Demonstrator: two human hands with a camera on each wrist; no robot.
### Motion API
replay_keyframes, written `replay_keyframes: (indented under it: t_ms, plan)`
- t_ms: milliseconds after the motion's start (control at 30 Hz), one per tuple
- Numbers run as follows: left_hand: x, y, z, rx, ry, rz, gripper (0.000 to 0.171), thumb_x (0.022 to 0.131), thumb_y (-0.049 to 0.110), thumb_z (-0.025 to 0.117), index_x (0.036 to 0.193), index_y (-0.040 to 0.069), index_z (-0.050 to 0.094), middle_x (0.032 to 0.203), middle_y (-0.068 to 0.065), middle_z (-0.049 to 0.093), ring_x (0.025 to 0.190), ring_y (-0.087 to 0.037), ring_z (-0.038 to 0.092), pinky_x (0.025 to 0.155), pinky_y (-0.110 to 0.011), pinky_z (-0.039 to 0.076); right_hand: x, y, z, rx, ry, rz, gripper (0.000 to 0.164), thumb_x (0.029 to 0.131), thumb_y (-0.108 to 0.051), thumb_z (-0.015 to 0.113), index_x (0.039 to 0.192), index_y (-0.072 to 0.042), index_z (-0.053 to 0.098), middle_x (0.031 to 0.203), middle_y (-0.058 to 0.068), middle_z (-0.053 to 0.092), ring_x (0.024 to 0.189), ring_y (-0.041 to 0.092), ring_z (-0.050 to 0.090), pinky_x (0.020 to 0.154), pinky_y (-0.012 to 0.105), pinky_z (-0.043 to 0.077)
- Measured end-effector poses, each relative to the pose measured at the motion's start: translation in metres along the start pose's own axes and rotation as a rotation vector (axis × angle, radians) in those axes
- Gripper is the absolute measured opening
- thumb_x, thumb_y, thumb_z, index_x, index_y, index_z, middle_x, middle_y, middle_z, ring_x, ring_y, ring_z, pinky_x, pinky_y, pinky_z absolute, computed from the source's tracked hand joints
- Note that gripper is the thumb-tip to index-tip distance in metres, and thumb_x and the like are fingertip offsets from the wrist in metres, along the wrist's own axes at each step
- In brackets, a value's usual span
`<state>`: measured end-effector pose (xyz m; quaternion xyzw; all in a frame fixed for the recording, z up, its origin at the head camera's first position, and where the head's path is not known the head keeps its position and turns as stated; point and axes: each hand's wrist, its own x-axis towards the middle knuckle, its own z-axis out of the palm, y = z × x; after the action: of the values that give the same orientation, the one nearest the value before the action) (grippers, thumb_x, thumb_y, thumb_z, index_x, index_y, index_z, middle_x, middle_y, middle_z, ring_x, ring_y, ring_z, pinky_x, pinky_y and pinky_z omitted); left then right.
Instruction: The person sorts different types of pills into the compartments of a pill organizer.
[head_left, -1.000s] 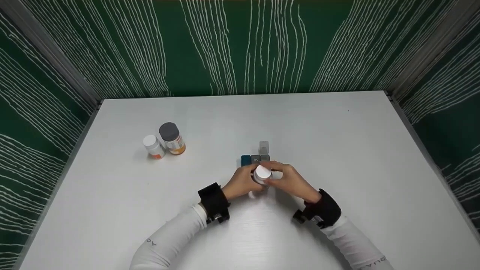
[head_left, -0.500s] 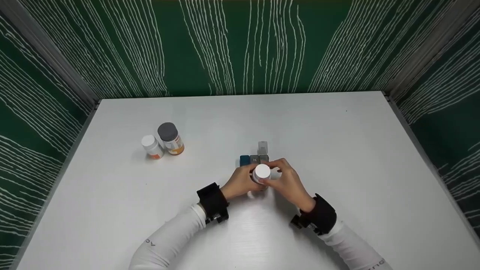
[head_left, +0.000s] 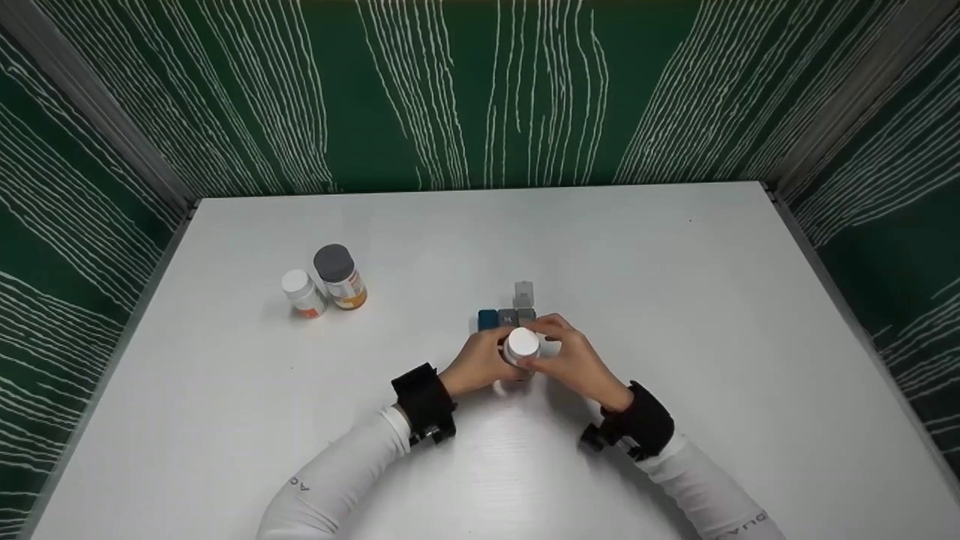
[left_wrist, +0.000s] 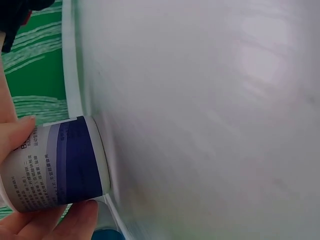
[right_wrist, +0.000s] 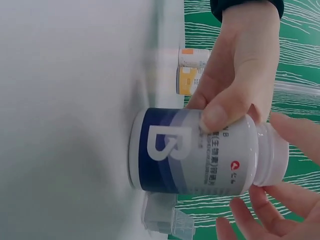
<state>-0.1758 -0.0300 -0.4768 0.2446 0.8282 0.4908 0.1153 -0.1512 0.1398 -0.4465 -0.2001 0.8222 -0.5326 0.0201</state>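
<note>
A white pill bottle (right_wrist: 195,152) with a dark blue label band and a large letter B stands upright at the table's middle. My left hand (head_left: 480,365) grips its body, thumb on one side and fingers round the other. On the white screw cap (head_left: 523,341) my right hand (head_left: 577,365) has its thumb and fingers, pinching it from the right. The cap sits on the bottle's neck. Just behind the bottle lies a pill organizer (head_left: 488,320) with teal and grey compartments. One clear lid (head_left: 524,292) of it stands open. The hands and bottle hide the organizer's front part.
On the left of the white table (head_left: 405,255) stand two other bottles, a small white-capped bottle (head_left: 304,293) with an orange label patch and a larger grey-capped bottle (head_left: 341,277). Green walls with white streaks rise behind the table and at both sides.
My right hand has turned a little at the cap and turned partly back, its wrist shifting slightly. My left hand keeps its grip on the bottle. The bottles at left and the organizer stay put.
</note>
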Motion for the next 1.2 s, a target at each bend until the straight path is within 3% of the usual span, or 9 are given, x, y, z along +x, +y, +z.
replay_keyframes:
  t_ms: [133,233,333,467,567,667,900,1033,1200]
  plan:
    - [0.000,0.000,-0.001,0.006,0.004,-0.006,0.055,0.065,0.011,0.076,0.115,0.000,0.055,0.108,-0.010,0.060,0.098,-0.018,0.056,0.083,-0.025,0.043,0.001,-0.019,-0.001,-0.002,-0.001,-0.003,0.039,0.070,0.002,0.071,0.106,0.010,0.058,0.102,0.020,0.052,0.099,0.032,0.047,0.087,0.052,0.034]
    - [0.000,0.000,-0.001,0.004,0.001,-0.010,0.056,0.066,0.011,0.076,0.116,0.000,0.054,0.108,-0.010,0.060,0.099,-0.018,0.056,0.083,-0.025,0.044,0.003,-0.022,-0.005,0.011,-0.070,0.001,0.040,0.072,0.004,0.068,0.110,0.012,0.055,0.104,0.021,0.051,0.102,0.033,0.046,0.088,0.052,0.033]
    - [0.000,0.000,-0.001,-0.005,-0.010,-0.017,0.057,0.067,0.011,0.076,0.117,0.000,0.052,0.110,-0.010,0.059,0.100,-0.018,0.056,0.083,-0.024,0.044,0.005,-0.017,-0.012,0.046,-0.176,0.000,0.043,0.077,0.005,0.063,0.117,0.012,0.049,0.111,0.022,0.050,0.108,0.033,0.043,0.090,0.053,0.032]
    - [0.000,-0.001,0.000,-0.002,-0.012,-0.017,0.057,0.067,0.010,0.075,0.118,-0.001,0.051,0.110,-0.011,0.059,0.100,-0.019,0.055,0.083,-0.024,0.043,0.007,0.006,-0.019,0.061,-0.309,-0.010,0.046,0.084,-0.007,0.058,0.127,0.003,0.044,0.128,0.018,0.044,0.122,0.031,0.033,0.097,0.050,0.027]
    - [0.000,-0.001,0.001,0.005,-0.006,-0.018,0.059,0.066,0.011,0.075,0.119,-0.001,0.050,0.110,-0.011,0.058,0.101,-0.019,0.055,0.084,-0.025,0.043,0.007,0.020,-0.020,0.047,-0.356,-0.023,0.050,0.086,-0.016,0.057,0.132,-0.004,0.040,0.135,0.012,0.039,0.127,0.027,0.028,0.100,0.047,0.025]
    - [0.000,-0.001,0.001,0.007,0.001,-0.013,0.059,0.066,0.012,0.076,0.118,-0.001,0.051,0.110,-0.011,0.059,0.101,-0.019,0.055,0.084,-0.025,0.043,0.005,0.016,-0.016,0.060,-0.300,-0.027,0.053,0.084,-0.012,0.060,0.131,-0.001,0.039,0.133,0.014,0.040,0.123,0.027,0.034,0.097,0.046,0.030]
    - [0.001,-0.001,0.002,0.021,0.036,0.025,0.054,0.063,0.011,0.078,0.111,-0.001,0.057,0.105,-0.011,0.061,0.097,-0.019,0.057,0.082,-0.025,0.043,0.000,-0.013,-0.001,0.030,0.004,-0.045,0.047,0.071,0.000,0.071,0.108,0.011,0.045,0.106,0.023,0.052,0.098,0.035,0.051,0.083,0.048,0.042]
    - [0.001,-0.001,0.003,0.019,0.040,0.028,0.053,0.063,0.011,0.078,0.110,-0.001,0.057,0.105,-0.011,0.062,0.096,-0.019,0.057,0.082,-0.025,0.044,-0.001,-0.016,0.000,0.000,0.020,-0.058,0.041,0.070,0.002,0.070,0.103,0.011,0.047,0.101,0.021,0.055,0.093,0.034,0.053,0.081,0.048,0.042]
    - [0.001,-0.001,0.003,0.023,0.035,0.026,0.054,0.064,0.012,0.078,0.112,0.000,0.056,0.106,-0.011,0.061,0.097,-0.019,0.057,0.082,-0.023,0.043,0.000,-0.011,-0.006,0.033,-0.041,-0.085,0.038,0.072,0.004,0.068,0.106,0.011,0.052,0.103,0.021,0.056,0.097,0.032,0.052,0.086,0.047,0.041]
